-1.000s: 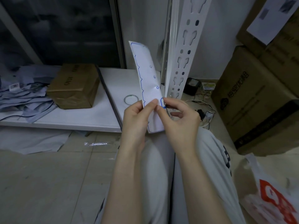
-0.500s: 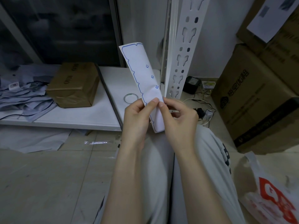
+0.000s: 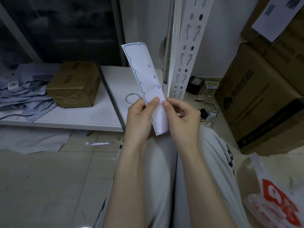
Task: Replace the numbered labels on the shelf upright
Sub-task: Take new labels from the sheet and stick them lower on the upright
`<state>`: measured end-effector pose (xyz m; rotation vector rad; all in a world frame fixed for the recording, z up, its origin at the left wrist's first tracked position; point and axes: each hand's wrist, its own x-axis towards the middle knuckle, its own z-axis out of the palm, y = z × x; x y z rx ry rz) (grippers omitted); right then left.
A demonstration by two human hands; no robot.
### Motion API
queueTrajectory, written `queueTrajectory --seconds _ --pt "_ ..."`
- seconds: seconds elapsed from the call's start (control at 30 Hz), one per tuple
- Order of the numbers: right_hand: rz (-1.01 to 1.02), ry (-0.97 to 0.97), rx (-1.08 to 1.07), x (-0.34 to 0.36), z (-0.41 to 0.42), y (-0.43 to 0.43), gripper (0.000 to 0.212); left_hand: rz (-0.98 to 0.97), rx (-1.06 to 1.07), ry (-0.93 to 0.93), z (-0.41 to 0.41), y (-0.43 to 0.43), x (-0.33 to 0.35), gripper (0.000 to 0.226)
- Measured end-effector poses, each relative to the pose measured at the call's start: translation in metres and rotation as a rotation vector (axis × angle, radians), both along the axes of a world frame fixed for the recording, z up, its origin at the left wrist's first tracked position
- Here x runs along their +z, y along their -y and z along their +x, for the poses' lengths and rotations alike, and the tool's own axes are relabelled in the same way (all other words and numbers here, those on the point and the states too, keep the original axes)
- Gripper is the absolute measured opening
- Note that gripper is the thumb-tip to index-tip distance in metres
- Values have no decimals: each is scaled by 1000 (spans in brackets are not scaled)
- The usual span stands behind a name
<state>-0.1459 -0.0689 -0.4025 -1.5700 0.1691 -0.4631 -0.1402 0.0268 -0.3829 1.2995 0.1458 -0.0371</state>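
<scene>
- Left hand (image 3: 139, 117): grasping the sheet (image 3: 144, 71); the thumb presses on its printed face at the left edge, with the fingers behind it.
- Right hand (image 3: 182, 117): also grasping the sheet, pinching the right edge just beside the left thumb. Whether a label is already lifting under that pinch cannot be told.
- Sheet position: held in the air above the person's knees, just left of the upright (image 3: 192, 69) and apart from it.
- Sheet axis: the long axis runs from the near end, below the hands, up to the far end, which leans left and curls slightly. The face with the blue outline is turned toward the camera, and small blue squares sit along its right side.
- Risk, peeling: the sheet is limp and held only low down. In my judgement a sharp pull could crease it or tear a small label.
- Risk, handling: a freed label may fold on itself or cling to a fingertip, spoiling the adhesive.
- Risk, placing: the upright is full of slots, so a label set carelessly could bridge a hole or sit crooked.
- Surroundings: to the left is a low shelf (image 3: 90, 112) carrying tape (image 3: 133, 94) and a box (image 3: 74, 83). Cartons (image 3: 263, 99) stand at the right and a bag (image 3: 276, 203) lies near right.
</scene>
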Motion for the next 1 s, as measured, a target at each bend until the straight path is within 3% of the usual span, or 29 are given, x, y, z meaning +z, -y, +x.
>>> queueTrajectory --seconds 0.17,0.8,0.93,1.0 --pt "66 -35 23 0 0 1 11 -8 -21 -13 1 -3 0 18" --pt "290 -103 -100 -3 6 4 16 -68 31 -109 3 -3 1 18" --pt "334 -91 -132 -3 8 5 26 -58 62 -113 3 -3 0 17" --pt "351 -95 -133 -4 9 4 20 -36 97 -118 5 -3 -2 19"
